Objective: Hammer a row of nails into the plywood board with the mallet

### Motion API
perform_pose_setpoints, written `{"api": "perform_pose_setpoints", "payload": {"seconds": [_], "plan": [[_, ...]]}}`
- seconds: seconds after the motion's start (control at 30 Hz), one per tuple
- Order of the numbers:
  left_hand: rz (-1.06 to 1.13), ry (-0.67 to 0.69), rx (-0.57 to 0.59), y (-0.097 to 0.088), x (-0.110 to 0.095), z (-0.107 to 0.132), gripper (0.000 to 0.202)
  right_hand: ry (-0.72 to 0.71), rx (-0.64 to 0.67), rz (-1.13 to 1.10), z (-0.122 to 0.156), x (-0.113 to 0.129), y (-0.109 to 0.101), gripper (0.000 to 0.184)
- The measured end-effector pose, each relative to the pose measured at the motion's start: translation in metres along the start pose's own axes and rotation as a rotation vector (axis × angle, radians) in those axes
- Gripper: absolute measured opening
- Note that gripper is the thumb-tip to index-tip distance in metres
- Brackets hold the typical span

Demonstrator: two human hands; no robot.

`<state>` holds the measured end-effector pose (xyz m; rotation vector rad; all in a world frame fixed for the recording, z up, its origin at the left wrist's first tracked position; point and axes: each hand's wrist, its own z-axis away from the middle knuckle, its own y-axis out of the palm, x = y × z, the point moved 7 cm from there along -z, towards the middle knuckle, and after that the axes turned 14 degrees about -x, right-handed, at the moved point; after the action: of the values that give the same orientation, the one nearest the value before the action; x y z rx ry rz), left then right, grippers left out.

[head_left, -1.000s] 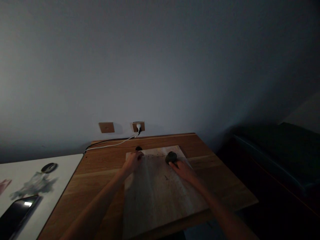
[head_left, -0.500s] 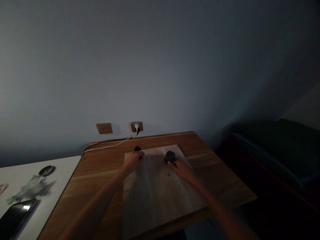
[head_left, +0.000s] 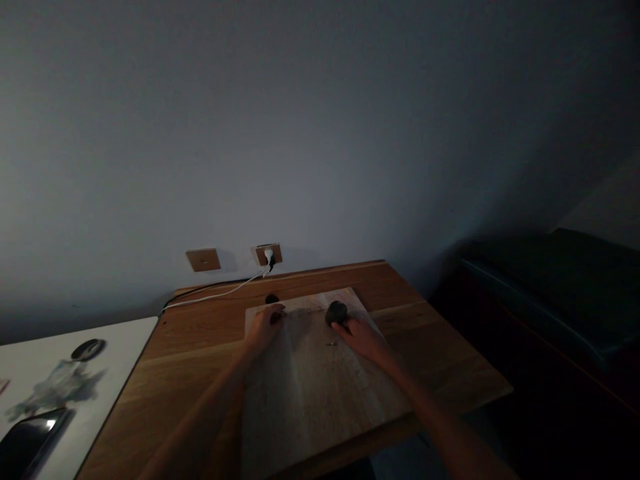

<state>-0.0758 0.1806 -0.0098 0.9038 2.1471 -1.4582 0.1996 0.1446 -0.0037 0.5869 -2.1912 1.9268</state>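
My right hand (head_left: 361,339) grips a dark, rounded lump like a stone (head_left: 336,313) over the far right part of a pale wooden board (head_left: 305,393). At the board's far left corner is my left hand (head_left: 264,328), its fingers curled inward. A dark patch shows under those fingers, too dim to name. Just beyond them, a small dark round object (head_left: 272,299) sits by the board's far edge. A thin small piece (head_left: 331,344) lies on the board near my right hand, and tiny bits (head_left: 309,310) lie between the hands.
The board rests on a wooden table (head_left: 440,347) against a wall. A plugged wall socket (head_left: 269,255) feeds a white cable (head_left: 215,297) along the table's back. On the white table (head_left: 120,340) at left are a black ring-shaped item (head_left: 89,349), crumpled clear plastic (head_left: 63,387) and a phone (head_left: 33,440).
The view has shifted slightly. My left fingers sit a little differently, with a dark patch now visible beneath them. My right hand still holds the dark lump in nearly the same place.
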Motion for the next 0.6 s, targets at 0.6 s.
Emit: {"api": "perform_pose_setpoints", "payload": {"seconds": [0.6], "plan": [[0.059, -0.066, -0.102, -0.002, 0.01, 0.003, 0.04, -0.049, 0.052, -0.074, -0.022, 0.072, 0.0, 0.049]]}}
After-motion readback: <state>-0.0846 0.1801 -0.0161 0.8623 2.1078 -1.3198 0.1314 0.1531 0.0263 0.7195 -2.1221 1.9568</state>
